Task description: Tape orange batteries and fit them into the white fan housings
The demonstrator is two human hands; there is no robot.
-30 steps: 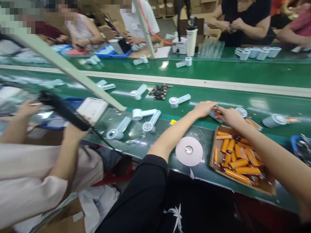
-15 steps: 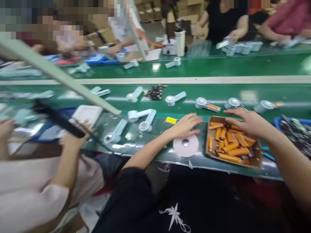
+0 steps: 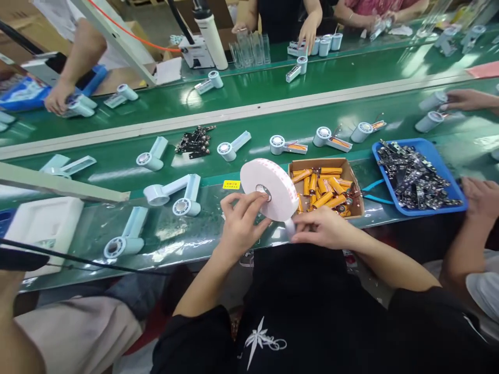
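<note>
A roll of white double-sided tape (image 3: pixel 275 179) with pink marks along its edge is tilted up off the bench in front of me. My left hand (image 3: pixel 239 224) grips it at the core, fingertips in the centre hole. The fingers of my right hand (image 3: pixel 325 228) are closed on the loose tape end (image 3: pixel 289 227) at the roll's lower right. Just behind that hand stands an open cardboard box (image 3: pixel 359 206) of orange cylindrical batteries (image 3: pixel 323 186).
A blue tray (image 3: pixel 424 212) of small dark circuit boards sits at right, near a co-worker's hand (image 3: pixel 481 200). Light-blue fan housings (image 3: pixel 187 200) lie on the bench and the green conveyor (image 3: pixel 273 122). A pile of dark parts (image 3: pixel 194 143) and a yellow label (image 3: pixel 231 185) lie left.
My left hand has picked the tape roll up from the bench and tilted it. My right hand has moved from over the battery box to the tape's end. The view has swung right.
</note>
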